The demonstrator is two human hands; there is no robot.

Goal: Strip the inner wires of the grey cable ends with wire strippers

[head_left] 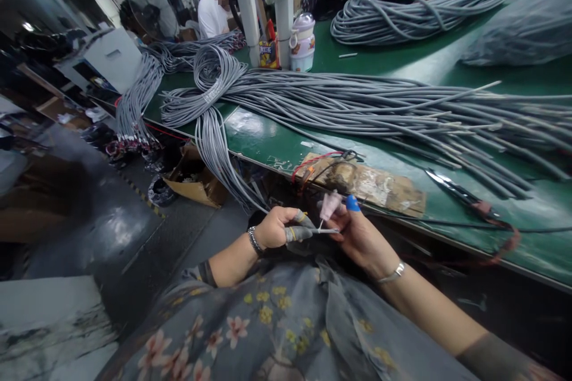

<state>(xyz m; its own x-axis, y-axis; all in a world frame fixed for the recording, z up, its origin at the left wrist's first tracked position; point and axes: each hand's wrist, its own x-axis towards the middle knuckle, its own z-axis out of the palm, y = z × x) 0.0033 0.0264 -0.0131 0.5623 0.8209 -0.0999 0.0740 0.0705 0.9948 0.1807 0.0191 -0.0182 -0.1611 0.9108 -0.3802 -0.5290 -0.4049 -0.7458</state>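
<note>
My left hand [280,228], with grey covers on two fingers, pinches a thin grey cable [328,231] near its end. A light strand stands up from that cable between the hands. The fingers of my right hand [361,238] close around the cable's tip, and a blue cover sits on its thumb. At those fingers is a pale pink, crumpled piece [329,205]; I cannot tell whether it is worn or held. Just beyond, a taped cardboard pad [379,189] lies at the bench edge with a red wire by it.
Grey cable bundles [304,95] stretch along the green bench [250,125], some hanging over its edge. Scissors-like cutters [460,190] lie at right. Behind stand a lidded cup [302,41] and posts. A cardboard box [196,178] is on the floor. A person [212,15] sits farther back.
</note>
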